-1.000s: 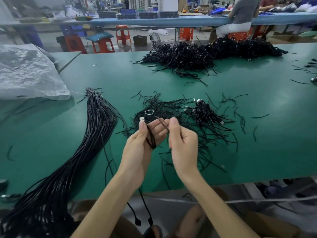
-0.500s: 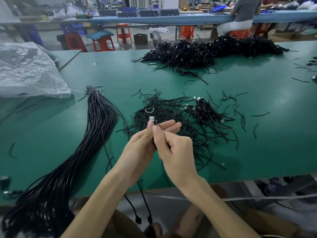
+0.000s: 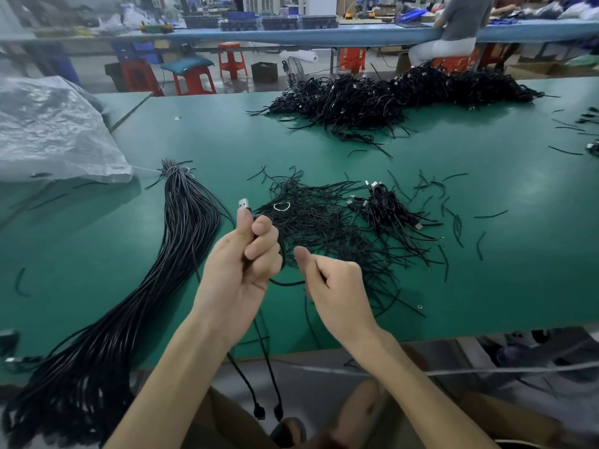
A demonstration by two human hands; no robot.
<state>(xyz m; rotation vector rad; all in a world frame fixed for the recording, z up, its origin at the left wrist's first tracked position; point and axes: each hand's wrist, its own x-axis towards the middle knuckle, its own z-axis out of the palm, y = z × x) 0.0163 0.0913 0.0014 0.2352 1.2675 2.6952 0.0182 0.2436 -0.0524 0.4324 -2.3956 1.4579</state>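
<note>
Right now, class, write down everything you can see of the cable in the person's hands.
The cable is thin, black and rubbery-looking, with a silver USB plug sticking up above the left hand, which curls round it. A short loop runs across to the right hand, which grips it. Two strands hang below the table edge, each ending in a small black connector.

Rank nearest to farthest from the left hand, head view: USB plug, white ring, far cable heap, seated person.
1. USB plug: sticks up out of the left hand, which grips its cable.
2. White ring: on the loose ties, just right.
3. Far cable heap: along the table back edge.
4. Seated person: beyond, at the next bench.
</note>
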